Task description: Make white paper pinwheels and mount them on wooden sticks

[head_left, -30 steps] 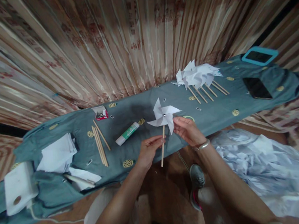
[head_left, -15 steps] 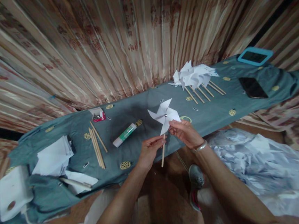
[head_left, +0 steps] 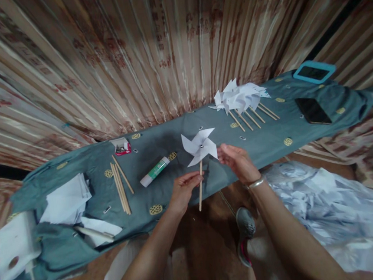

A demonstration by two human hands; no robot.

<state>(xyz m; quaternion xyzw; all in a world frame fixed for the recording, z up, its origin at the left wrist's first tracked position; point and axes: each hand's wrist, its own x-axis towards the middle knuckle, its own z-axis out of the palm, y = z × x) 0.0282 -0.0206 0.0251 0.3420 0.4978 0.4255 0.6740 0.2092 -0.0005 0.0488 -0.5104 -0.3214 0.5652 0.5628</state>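
Paper pinwheel (head_left: 192, 146) held at a cloth-covered surface (head_left: 265, 144), seen from the wearer's head. The left grip (head_left: 183, 191) is closed by thumb and fingers on the wooden stick (head_left: 201, 195) of the pinwheel; the four white blades and their shiny central pin lie just beyond this grip, and the lower end of the stick projects below it. The right grip (head_left: 241, 163), its fingers bent, stands just beside the rightmost blade; whether the fingertips touch the paper cannot be told. A silvery bracelet (head_left: 256, 182) encircles the right wrist. Near the left grip, to its left and slightly beyond, lies a green-and-white glue stick (head_left: 155, 172); farther left are loose wooden sticks (head_left: 123, 190), with a small red-and-white box (head_left: 127, 149) of metallic pieces beyond them. Well to the left of the same grip are a stack of white paper (head_left: 66, 200), a pale pen-like tool (head_left: 95, 234) lying across a paper piece, and a white device (head_left: 17, 246) with a cord. Beyond the right grip, other pinwheels (head_left: 241, 96) lie overlapped, their sticks pointing nearer; farther right are a dark phone-like slab (head_left: 313, 111) and a blue-framed device (head_left: 314, 73). Right of and below the right grip: a translucent bag (head_left: 326, 210) with white paper pieces
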